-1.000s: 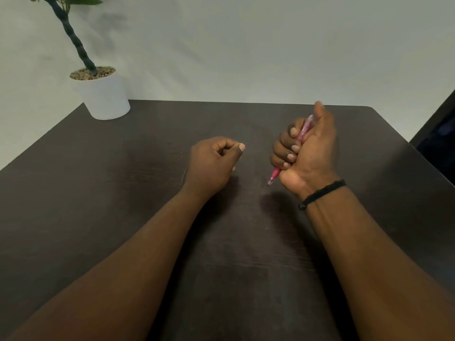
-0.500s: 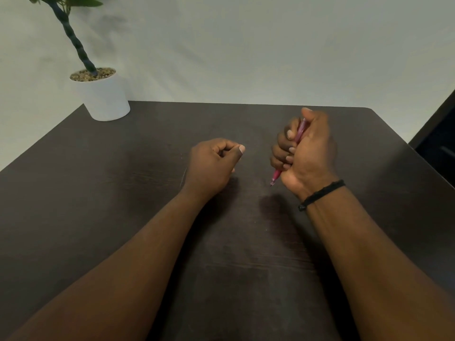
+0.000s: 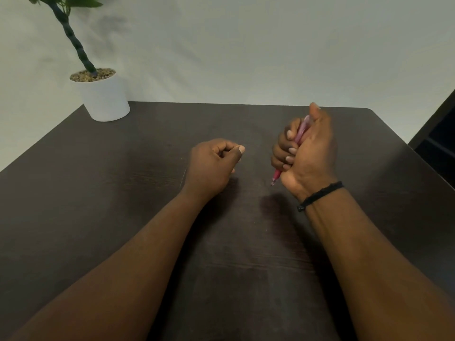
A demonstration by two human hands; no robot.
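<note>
My right hand [image 3: 307, 153] grips a pink pen [image 3: 302, 130] in its fist above the dark table [image 3: 123, 193]. The pen's tip [image 3: 273, 180] points down and left below the hand, and its upper end shows beside the raised thumb. A black cord bracelet [image 3: 320, 195] circles the right wrist. My left hand [image 3: 211, 166] rests on the table to the left of the pen, its fingers curled into a loose fist with the thumb on top; nothing shows inside it.
A white pot [image 3: 103, 97] with pebbles and a twisted green plant stem stands at the table's far left corner. A pale wall rises behind. A dark piece of furniture [image 3: 438, 134] sits beyond the table's right edge.
The right thumb pressed down onto the pen's top half a second ago and is raised again. The left hand has stayed put.
</note>
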